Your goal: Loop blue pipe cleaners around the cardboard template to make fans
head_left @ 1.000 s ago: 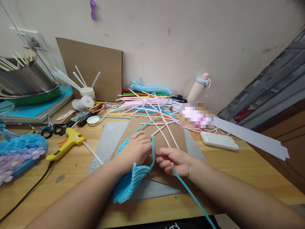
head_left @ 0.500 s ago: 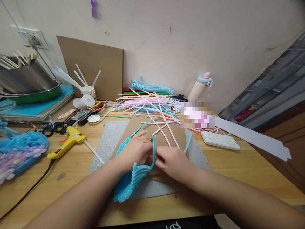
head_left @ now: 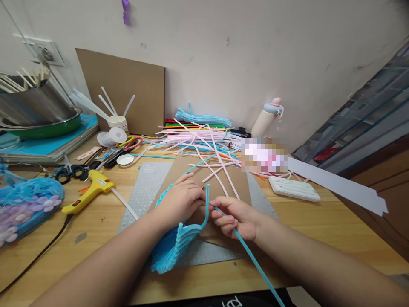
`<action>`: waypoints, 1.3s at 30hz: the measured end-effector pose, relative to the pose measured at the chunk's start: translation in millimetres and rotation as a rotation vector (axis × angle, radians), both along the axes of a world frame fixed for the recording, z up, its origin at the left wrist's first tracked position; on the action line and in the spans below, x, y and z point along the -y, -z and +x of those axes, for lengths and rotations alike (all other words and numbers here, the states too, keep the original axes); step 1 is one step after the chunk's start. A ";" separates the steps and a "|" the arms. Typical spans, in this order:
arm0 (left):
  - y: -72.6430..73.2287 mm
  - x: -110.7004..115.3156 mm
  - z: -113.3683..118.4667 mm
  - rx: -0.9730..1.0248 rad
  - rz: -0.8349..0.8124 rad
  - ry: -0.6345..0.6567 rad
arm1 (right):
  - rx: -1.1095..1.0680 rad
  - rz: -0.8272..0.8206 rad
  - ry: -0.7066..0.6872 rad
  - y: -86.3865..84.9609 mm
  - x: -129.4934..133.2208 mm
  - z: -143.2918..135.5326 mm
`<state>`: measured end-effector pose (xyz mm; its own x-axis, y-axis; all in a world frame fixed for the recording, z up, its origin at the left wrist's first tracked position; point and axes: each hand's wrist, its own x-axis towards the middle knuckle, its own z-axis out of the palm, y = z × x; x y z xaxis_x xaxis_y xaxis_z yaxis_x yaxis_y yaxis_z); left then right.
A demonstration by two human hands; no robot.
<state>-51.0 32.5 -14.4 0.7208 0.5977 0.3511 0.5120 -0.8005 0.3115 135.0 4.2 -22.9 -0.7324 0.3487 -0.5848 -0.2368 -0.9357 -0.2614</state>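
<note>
A blue ribbed piece made of pipe cleaners (head_left: 174, 249) lies under and beside my left hand (head_left: 182, 198), whose fingers are closed on its upper edge. One blue stem end sticks up from the piece between my hands. My right hand (head_left: 238, 218) pinches a long blue pipe cleaner (head_left: 255, 261), which runs down to the right past the table's front edge. The fingertips of both hands nearly meet. Beneath them are a brown cardboard sheet (head_left: 234, 181) and a grey cutting mat (head_left: 140, 183).
A yellow glue gun (head_left: 92, 192), black scissors (head_left: 70, 171) and a blue flowered piece (head_left: 28, 209) are at left. Pink pipe cleaners (head_left: 191, 137) pile up behind the cardboard. A white case (head_left: 294, 189) and a bottle (head_left: 265, 119) stand or lie at right.
My right hand has turned and its fingers have opened out somewhat. The long blue stem now extends toward the lower right instead of up beyond the hand. My left hand has barely moved.
</note>
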 end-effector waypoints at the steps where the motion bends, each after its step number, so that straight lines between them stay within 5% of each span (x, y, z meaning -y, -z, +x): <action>1: 0.2 0.3 0.1 -0.004 0.005 0.001 | 0.030 0.037 -0.003 0.0 0.8 -1.0; 4: 0.1 2.3 0.8 -0.013 0.019 0.016 | 0.277 0.350 0.001 0.7 5.9 -5.0; 9: 0.4 4.4 1.6 -0.035 0.021 0.067 | 1.042 1.453 -0.073 -1.9 17.5 -7.9; 11: 1.4 4.1 1.8 -0.042 0.014 0.068 | 1.189 1.681 -0.167 -3.9 17.9 -7.7; 15: 1.7 4.3 3.0 -0.044 -0.044 0.044 | 1.068 1.392 -0.283 -1.4 8.2 -10.2; 19: -2.9 -0.3 -3.5 -0.001 -0.140 -0.028 | 0.881 1.166 -0.225 8.9 -2.8 -14.2; 24: -6.4 -25.9 -32.7 0.081 -0.291 -0.687 | 0.989 1.218 -0.193 14.0 -7.7 -12.5; 26: -5.2 -35.0 -42.9 -0.025 -0.358 -0.790 | 1.003 1.265 -0.202 14.5 -8.8 -11.3; 31: -0.4 -38.3 -48.1 -0.121 -0.609 -0.652 | 0.939 1.328 -0.220 19.0 -11.1 -11.6; 39: -0.3 -39.6 -50.2 0.076 -0.812 -0.561 | 0.943 1.401 -0.200 19.9 -9.4 -10.4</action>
